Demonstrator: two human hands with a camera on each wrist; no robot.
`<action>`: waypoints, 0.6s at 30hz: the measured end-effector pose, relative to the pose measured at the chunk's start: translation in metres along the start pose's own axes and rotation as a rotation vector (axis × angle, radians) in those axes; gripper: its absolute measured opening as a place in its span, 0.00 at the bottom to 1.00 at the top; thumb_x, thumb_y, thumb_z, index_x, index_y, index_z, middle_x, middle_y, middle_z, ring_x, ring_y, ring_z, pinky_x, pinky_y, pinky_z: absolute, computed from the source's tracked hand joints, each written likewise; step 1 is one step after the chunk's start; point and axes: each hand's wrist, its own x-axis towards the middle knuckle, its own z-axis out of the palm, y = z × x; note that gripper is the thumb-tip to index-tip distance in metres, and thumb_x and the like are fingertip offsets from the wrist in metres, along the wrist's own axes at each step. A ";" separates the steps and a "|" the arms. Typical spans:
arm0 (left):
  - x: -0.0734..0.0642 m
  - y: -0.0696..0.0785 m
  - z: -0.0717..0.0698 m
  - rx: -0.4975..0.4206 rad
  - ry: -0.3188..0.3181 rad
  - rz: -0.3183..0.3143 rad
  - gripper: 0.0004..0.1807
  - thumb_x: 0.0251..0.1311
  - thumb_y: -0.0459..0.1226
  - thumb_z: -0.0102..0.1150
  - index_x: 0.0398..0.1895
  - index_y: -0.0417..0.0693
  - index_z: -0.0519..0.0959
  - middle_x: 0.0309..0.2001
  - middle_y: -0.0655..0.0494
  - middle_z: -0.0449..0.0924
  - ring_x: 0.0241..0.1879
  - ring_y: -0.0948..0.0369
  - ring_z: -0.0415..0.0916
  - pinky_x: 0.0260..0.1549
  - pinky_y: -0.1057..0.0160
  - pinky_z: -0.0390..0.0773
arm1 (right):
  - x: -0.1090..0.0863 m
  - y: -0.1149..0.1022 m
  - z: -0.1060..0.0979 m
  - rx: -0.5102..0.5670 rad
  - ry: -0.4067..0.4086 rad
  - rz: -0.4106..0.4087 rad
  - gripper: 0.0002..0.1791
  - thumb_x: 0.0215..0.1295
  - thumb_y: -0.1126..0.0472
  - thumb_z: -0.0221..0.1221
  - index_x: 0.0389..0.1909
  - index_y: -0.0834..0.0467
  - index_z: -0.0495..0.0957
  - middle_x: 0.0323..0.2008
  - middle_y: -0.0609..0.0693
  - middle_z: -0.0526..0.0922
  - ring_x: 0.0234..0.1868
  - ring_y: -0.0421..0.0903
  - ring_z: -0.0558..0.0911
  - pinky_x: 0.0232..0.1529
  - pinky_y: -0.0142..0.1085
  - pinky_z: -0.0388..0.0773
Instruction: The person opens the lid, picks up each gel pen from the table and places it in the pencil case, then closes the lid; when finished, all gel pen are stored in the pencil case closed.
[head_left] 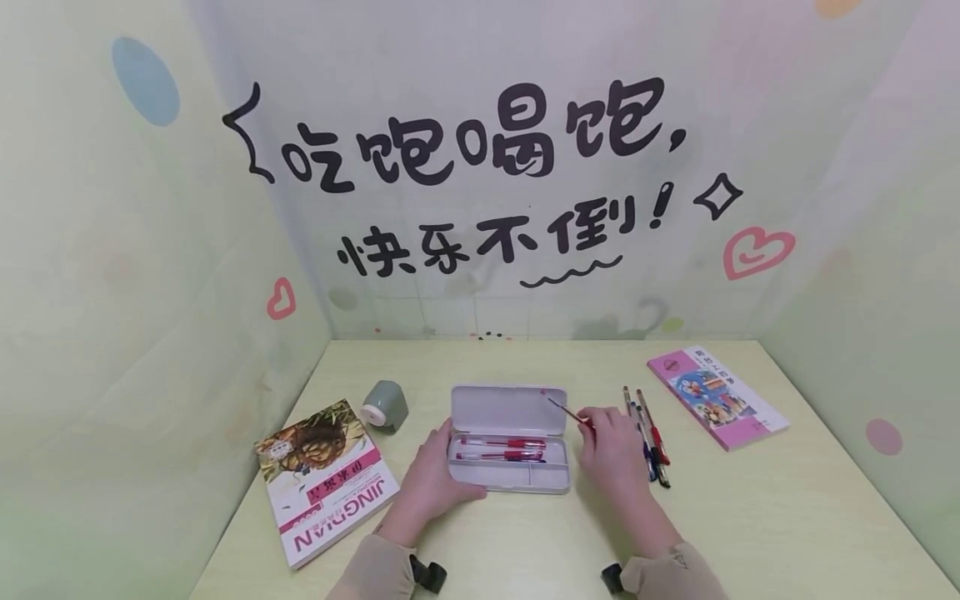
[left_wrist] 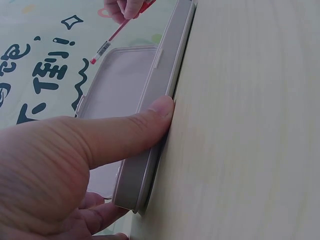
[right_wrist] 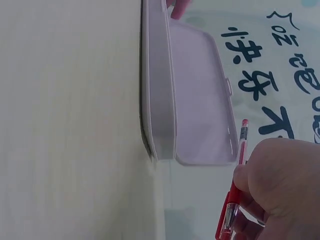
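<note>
An open white pencil case [head_left: 510, 477] lies on the table with its lid [head_left: 508, 410] raised at the back. Red-capped pens [head_left: 517, 445] rest in its long rear compartment. My left hand [head_left: 435, 475] grips the case's left end. In the left wrist view, the thumb [left_wrist: 145, 122] presses the front wall while other fingers reach behind. My right hand [head_left: 611, 450] pinches a red pen [right_wrist: 231, 207] just right of the case, its tip end pointing toward the lid. Beside that hand lie several loose pens [head_left: 654, 437] with red, blue and black parts.
At the left lies a book [head_left: 330, 483] with a picture cover. Behind it sits a grey-green object [head_left: 387, 406] with a white round part. A pink book [head_left: 716, 398] lies at the back right. Printed cloth walls [head_left: 510, 308] enclose the table [head_left: 787, 517] on three sides.
</note>
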 end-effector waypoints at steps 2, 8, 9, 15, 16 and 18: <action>0.000 0.000 0.000 -0.001 0.003 0.004 0.75 0.39 0.49 0.94 0.89 0.44 0.55 0.81 0.38 0.69 0.81 0.35 0.66 0.79 0.30 0.70 | 0.000 -0.008 0.005 -0.007 -0.031 -0.020 0.09 0.75 0.64 0.65 0.52 0.58 0.85 0.48 0.59 0.87 0.48 0.62 0.82 0.51 0.58 0.81; 0.001 -0.001 0.001 -0.002 0.002 0.003 0.75 0.39 0.48 0.94 0.89 0.44 0.55 0.82 0.38 0.68 0.81 0.34 0.65 0.79 0.29 0.70 | 0.000 -0.033 0.019 -0.036 -0.151 -0.068 0.07 0.75 0.62 0.65 0.50 0.53 0.85 0.49 0.55 0.86 0.49 0.58 0.81 0.52 0.55 0.82; 0.001 -0.002 0.001 -0.003 0.001 0.003 0.75 0.39 0.48 0.94 0.89 0.44 0.54 0.82 0.37 0.68 0.81 0.33 0.64 0.79 0.29 0.69 | -0.001 -0.037 0.021 -0.040 -0.161 -0.080 0.07 0.75 0.63 0.66 0.50 0.53 0.85 0.48 0.55 0.86 0.49 0.57 0.81 0.53 0.55 0.82; 0.001 -0.002 0.001 0.000 0.001 0.001 0.76 0.39 0.49 0.94 0.89 0.44 0.54 0.83 0.36 0.65 0.83 0.31 0.61 0.80 0.27 0.67 | -0.003 -0.052 0.032 -0.060 -0.175 -0.151 0.06 0.72 0.64 0.69 0.45 0.52 0.85 0.44 0.52 0.85 0.44 0.53 0.78 0.50 0.50 0.81; 0.001 -0.002 0.001 0.003 0.002 0.003 0.76 0.39 0.49 0.94 0.89 0.44 0.54 0.83 0.36 0.66 0.82 0.32 0.62 0.79 0.28 0.68 | -0.003 -0.053 0.034 -0.062 -0.178 -0.159 0.05 0.72 0.64 0.69 0.44 0.52 0.85 0.44 0.51 0.85 0.44 0.52 0.77 0.51 0.49 0.81; 0.001 -0.002 0.001 0.005 0.001 0.006 0.75 0.39 0.49 0.94 0.89 0.45 0.55 0.82 0.37 0.68 0.81 0.33 0.65 0.78 0.29 0.70 | -0.003 -0.056 0.037 -0.065 -0.183 -0.180 0.06 0.71 0.64 0.70 0.43 0.51 0.85 0.43 0.50 0.85 0.44 0.51 0.77 0.50 0.48 0.81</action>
